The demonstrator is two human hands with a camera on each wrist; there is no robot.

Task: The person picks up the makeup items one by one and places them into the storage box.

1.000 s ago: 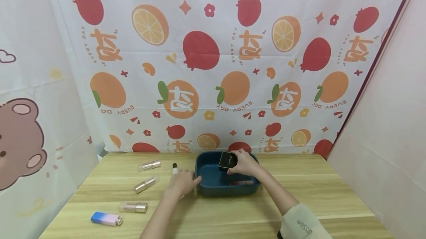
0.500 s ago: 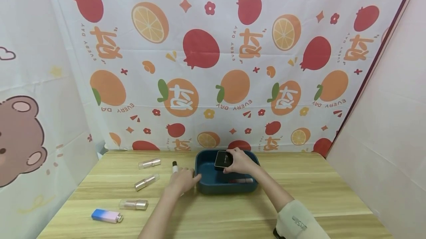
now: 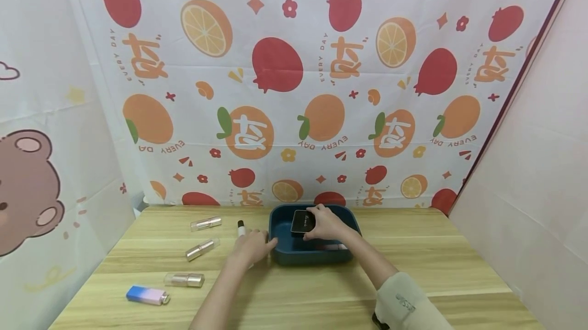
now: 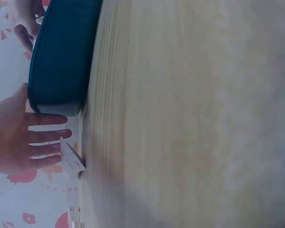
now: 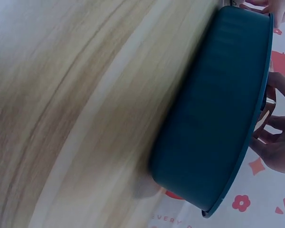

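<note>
A dark blue rectangular bin [image 3: 312,258] stands on the table. Over its inside, my right hand [image 3: 327,225] grips a flat square black case [image 3: 302,221] with light lettering on top; whether the case touches the bin's floor I cannot tell. Near the front wall inside lies a lip gloss tube [image 3: 337,246], partly hidden by my right wrist. At the bin's left end is my left hand [image 4: 12,130], its fingers straight along the wall and its thumb at the rim. Partly beneath that hand lies a white tube with a black cap [image 3: 241,229].
Left on the table lie three clear-capped lipsticks: a far one [image 3: 205,224], a middle one [image 3: 202,250] and a near one [image 3: 185,280]. Closer still is a blue-and-pink tube [image 3: 147,295]. A fruit-print curtain [image 3: 285,115] hangs behind the table.
My right hand has carried the black case leftward within the bin. The left hand stays at the bin's left end, and the loose tubes lie where they were.
</note>
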